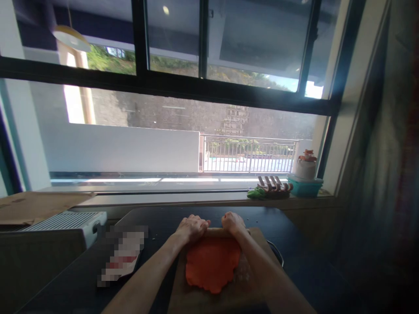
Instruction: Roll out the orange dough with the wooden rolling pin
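Note:
A flattened sheet of orange dough or clay [212,264] with an uneven edge lies on a wooden board [180,298]. Across its far edge runs a wooden rolling pin [218,233]. My left hand [194,226] is closed over the pin's left end, and my right hand [233,223] is closed over its right end. Between the two hands the pin's middle shows bare. Pale smudges mark the board right of the sheet. Both forearms reach in from the bottom of the view, and the right one covers part of the board.
The board rests on a dark table [153,257]. A blurred-out packet [122,257] lies at left, near a white radiator [94,222] with cardboard [39,205] on it. On the windowsill stand a teal box [306,187], a brown rack-like object [275,186] and a green item [256,193].

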`<state>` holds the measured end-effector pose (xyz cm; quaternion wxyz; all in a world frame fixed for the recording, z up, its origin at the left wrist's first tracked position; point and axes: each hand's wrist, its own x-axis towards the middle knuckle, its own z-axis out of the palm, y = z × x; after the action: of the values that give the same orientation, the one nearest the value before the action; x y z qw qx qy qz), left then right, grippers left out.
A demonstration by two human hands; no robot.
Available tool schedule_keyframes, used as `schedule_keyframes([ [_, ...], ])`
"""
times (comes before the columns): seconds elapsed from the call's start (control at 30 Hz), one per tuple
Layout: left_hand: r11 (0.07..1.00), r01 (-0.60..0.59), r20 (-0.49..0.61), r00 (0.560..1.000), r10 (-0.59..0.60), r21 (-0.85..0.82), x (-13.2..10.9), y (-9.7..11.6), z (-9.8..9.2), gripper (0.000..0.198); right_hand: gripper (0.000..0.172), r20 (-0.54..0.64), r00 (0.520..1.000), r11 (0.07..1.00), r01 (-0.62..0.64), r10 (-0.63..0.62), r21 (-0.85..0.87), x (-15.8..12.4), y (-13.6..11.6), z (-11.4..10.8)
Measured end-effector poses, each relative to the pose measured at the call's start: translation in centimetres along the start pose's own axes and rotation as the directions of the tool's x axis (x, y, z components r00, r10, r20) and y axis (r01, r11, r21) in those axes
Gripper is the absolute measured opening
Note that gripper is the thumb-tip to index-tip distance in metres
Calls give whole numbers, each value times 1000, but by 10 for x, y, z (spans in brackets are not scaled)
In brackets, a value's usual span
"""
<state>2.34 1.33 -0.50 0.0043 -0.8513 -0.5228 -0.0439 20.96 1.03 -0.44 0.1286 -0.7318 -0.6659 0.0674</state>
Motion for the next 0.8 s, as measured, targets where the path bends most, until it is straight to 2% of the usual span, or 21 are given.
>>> schedule_keyframes([
  [0.23, 1000, -18, 26, 999, 17, 9, -19, 6, -7, 57, 44, -5, 1000, 1000, 23, -23, -15, -25, -6, -7],
  [0.37, 1000, 8, 28, 1000, -7, -20, -19, 9, -6, 58, 42, 25, 999, 999, 22, -21, -44, -20, -3, -10],
  [0.6, 994, 39, -42, 998, -43, -101, -26, 14, 0, 63, 39, 73, 995, 992, 69, -61, -108, -4, 5, -6],
  [0.7, 993, 21, -40, 999, -25, -116, -36, 16, -1, 55, 43, 132, 982, 982, 154, -139, -112, -12, 12, -1],
  [0.8, 988, -112, -35, 993, 109, -107, -43, 15, -1, 45, 37, 166, 907, 909, 406, -387, -97, -20, 27, 8],
])
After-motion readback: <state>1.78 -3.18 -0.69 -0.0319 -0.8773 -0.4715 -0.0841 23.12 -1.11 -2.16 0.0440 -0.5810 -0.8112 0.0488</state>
